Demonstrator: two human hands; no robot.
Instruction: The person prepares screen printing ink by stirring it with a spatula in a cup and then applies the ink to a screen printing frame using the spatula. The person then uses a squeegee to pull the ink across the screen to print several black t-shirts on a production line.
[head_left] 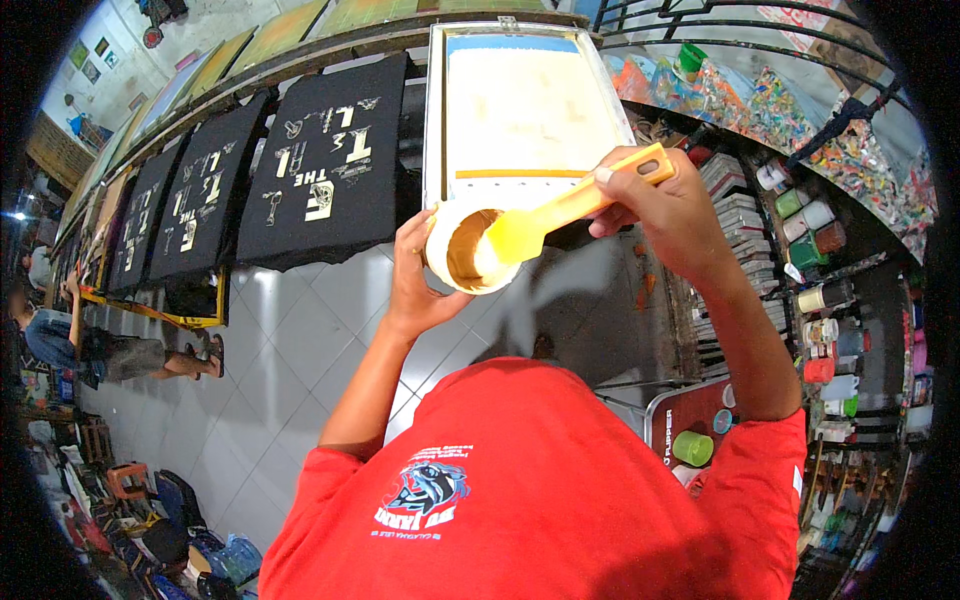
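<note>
My left hand (412, 290) grips a round tub (466, 248) by its side, with the mouth tipped toward me. Brownish-yellow residue coats its inner wall. In my right hand (655, 210) is the handle of a yellow plastic spatula (572, 208). Its broad, pale-smeared end reaches into the tub's mouth. Just beyond both hands lies a screen printing frame (435, 110) with a cream-coloured mesh (535, 110), a blue band at the far end and an orange strip near the close end.
Black printed shirts (320, 160) lie on boards to the left along the bench. Another person (110, 345) stands at far left. Shelves to the right hold several paint tubs (812, 218). A green cup (692, 447) stands on a dark red surface (680, 410) beside my right arm. Grey tiles (270, 385) cover the floor.
</note>
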